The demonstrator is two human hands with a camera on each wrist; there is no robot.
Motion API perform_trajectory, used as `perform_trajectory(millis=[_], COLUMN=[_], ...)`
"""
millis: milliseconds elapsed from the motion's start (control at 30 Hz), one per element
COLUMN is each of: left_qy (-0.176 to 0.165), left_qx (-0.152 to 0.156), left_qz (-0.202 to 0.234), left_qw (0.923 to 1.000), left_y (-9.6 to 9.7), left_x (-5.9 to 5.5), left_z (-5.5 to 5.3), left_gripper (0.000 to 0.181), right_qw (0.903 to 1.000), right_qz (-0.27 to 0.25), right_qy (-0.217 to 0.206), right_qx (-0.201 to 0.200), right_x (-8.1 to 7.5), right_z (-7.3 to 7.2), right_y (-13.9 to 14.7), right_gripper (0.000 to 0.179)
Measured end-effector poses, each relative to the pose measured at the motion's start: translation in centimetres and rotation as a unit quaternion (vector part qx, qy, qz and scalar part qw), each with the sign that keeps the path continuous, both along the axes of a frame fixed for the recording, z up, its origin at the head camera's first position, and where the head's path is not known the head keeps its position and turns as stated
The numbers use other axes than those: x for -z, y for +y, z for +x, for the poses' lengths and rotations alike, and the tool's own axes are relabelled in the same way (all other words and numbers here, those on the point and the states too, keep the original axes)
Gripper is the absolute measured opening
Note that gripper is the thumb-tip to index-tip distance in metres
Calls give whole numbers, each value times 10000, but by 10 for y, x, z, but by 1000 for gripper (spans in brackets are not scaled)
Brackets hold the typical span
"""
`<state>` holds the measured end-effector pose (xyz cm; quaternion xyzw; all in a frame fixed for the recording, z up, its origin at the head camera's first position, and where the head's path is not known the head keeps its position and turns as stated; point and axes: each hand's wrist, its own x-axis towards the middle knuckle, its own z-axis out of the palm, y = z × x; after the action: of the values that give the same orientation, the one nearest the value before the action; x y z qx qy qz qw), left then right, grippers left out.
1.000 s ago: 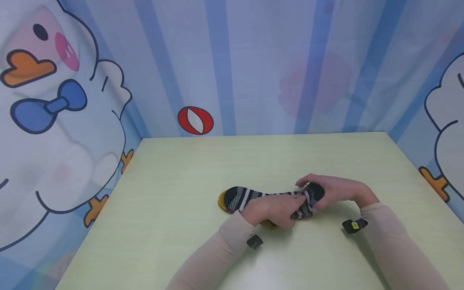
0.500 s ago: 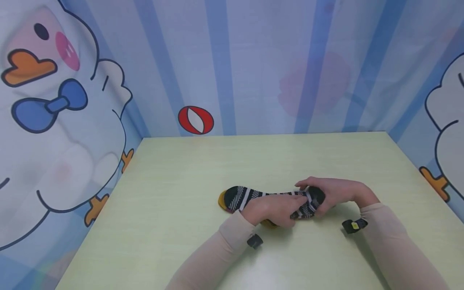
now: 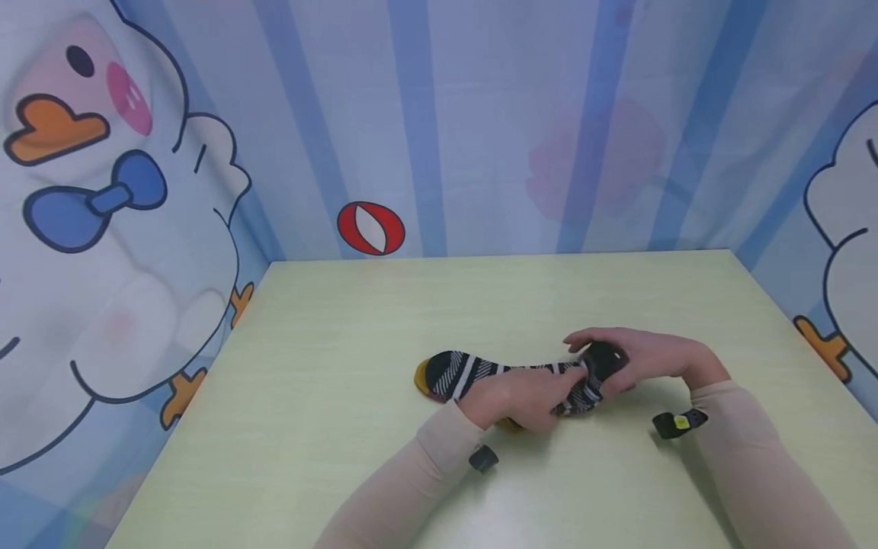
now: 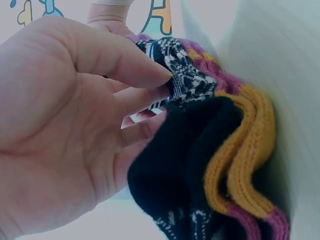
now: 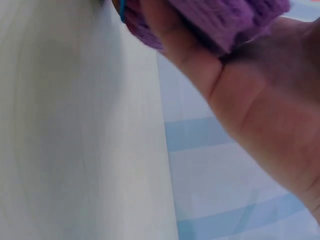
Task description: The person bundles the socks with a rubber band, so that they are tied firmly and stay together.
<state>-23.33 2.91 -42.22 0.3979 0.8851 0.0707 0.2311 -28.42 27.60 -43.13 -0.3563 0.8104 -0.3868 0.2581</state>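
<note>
Black-and-white patterned socks (image 3: 453, 372) lie stacked on mustard-and-purple knit socks (image 4: 260, 135) on the table. My left hand (image 3: 524, 396) reaches over the middle of the stack. Its thumb and forefinger pinch the patterned sock past its black heel (image 4: 167, 155), as the left wrist view shows. At the right end, my right hand (image 3: 652, 354) grips the cuff end, thumb on the near side and fingers on the far side. In the right wrist view a purple knit cuff (image 5: 220, 20) sits against the right thumb. The other right fingers are mostly hidden there.
The pale table (image 3: 329, 320) reaches back to a blue striped cloth (image 3: 480, 130) with a printed ball. Cloth walls with duck pictures (image 3: 137, 290) flank the sides. A small black camera (image 3: 483, 459) hangs under the left wrist, another (image 3: 679, 423) under the right.
My right hand dips slightly, then lifts and shifts a little right, turning the black cuff end upward. The left hand keeps its place on the socks.
</note>
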Motion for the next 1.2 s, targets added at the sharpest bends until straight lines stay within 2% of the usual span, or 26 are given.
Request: perform_trajectory(millis=[167,300,400,500,733,833,933,1067,1200], left_qy=[-388,-476,-505,-506,-496,-558,-652,-795,-1002], left_qx=[-188,-404,-546,-485,-360,-293,-238,-289,-430], left_qz=[600,1002,1060,1052,900,1001,1155,1310,1510], left_qw=[9973,9930,9916,9920,9941,9930,9909,9878,9825], left_y=[-4,-6,-7,-8,-7,-7,-8,-9,-9], left_x=[0,0,-1,-1,-1,0,0,0,-1], left_z=[-2,-4,-4,-5,-7,-8,-10,-11,-12], left_gripper=[81,82,73,63,50,43,36,31,34], right_qw=[9977,9957,9918,9878,9837,9805,9830,9903,9919], right_qz=[-627,-869,-1151,-1389,-1638,-1801,-1732,-1368,-1243], right_qy=[-244,-261,-486,-674,-744,-759,-589,-199,-157], right_qx=[-6,189,257,187,-17,-179,-151,112,214], right_x=[2,1,0,0,4,6,6,5,5], right_z=[-2,-2,-2,-3,-5,-6,-5,-4,-2], right_y=[5,6,5,4,0,-3,-7,-13,-19], right_gripper=[64,55,54,56,57,63,71,70,69])
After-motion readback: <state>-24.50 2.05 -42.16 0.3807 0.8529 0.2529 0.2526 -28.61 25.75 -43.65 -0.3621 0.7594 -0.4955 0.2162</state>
